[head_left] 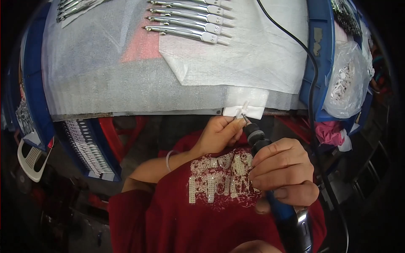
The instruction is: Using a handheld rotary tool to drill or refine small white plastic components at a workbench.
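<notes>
Now a cylindrical black-and-blue power tool (282,211) is firmly clasped in the right hand (290,173), its tip held near a small, pale part (239,113) pinched by the left hand (220,134) at the soft white pad (257,96); silvery compasses (185,32) are ranged on white sheeting (253,55).

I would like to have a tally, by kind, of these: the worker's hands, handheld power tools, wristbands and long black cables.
Left hand and right hand: 2
Power tool: 1
Wristband: 1
Black cable: 1
Total: 5
</notes>
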Available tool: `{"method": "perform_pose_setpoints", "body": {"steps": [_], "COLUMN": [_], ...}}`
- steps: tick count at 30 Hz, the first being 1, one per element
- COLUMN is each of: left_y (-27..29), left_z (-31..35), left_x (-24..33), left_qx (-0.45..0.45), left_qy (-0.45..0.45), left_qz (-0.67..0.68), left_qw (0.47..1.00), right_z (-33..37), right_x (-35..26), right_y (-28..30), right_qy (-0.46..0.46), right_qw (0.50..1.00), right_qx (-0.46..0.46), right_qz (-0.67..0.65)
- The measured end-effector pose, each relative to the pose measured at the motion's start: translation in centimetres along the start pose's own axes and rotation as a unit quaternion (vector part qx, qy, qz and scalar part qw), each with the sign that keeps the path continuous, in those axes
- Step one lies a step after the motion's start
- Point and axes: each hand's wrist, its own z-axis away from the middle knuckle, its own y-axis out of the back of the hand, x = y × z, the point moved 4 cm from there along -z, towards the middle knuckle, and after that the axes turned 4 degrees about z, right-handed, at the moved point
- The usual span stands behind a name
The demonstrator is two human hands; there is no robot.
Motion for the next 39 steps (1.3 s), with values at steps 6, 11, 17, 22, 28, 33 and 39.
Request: {"method": "perform_pose_setpoints", "body": {"steps": [6, 11, 17, 22, 28, 33, 39], "left_y": [0.3, 0.4, 0.5, 0.4, -0.2, 0.3, 0.0], "left_z": [-0.1, -0.2, -0.2, -0.2, 0.0, -0.1, -0.1], "left_x": [-0.2, -0.5, -0.4, -0.3, 0.4, -0.2, 0.1], "left_qx": [0.021, 0.037, 0.040, 0.048, 0.031, 0.018, 0.025], "left_qy": [-0.043, -0.051, -0.063, -0.068, -0.044, -0.050, -0.043], "left_qz": [-0.062, -0.075, -0.090, -0.068, -0.059, -0.049, -0.051], "left_qw": [0.997, 0.995, 0.993, 0.994, 0.997, 0.997, 0.997], "right_z": [0.2, -0.1, -0.1, 0.1, 1.0, 1.2, 1.1], "right_x": [0.7, 1.0, 1.1, 0.3, -0.2, -0.2, -0.2], "right_y": [-0.3, 0.1, 0.0, -0.1, 0.6, 0.6, 0.8], "right_qy": [-0.001, -0.012, 0.003, -0.012, 0.007, -0.001, -0.004], "right_qw": [0.999, 0.999, 1.000, 1.000, 0.998, 1.000, 0.998], "right_qx": [-0.016, -0.046, -0.026, -0.009, -0.020, 0.030, -0.036], "right_qz": [0.035, 0.019, 0.008, -0.009, 0.059, 0.005, 0.057]}}
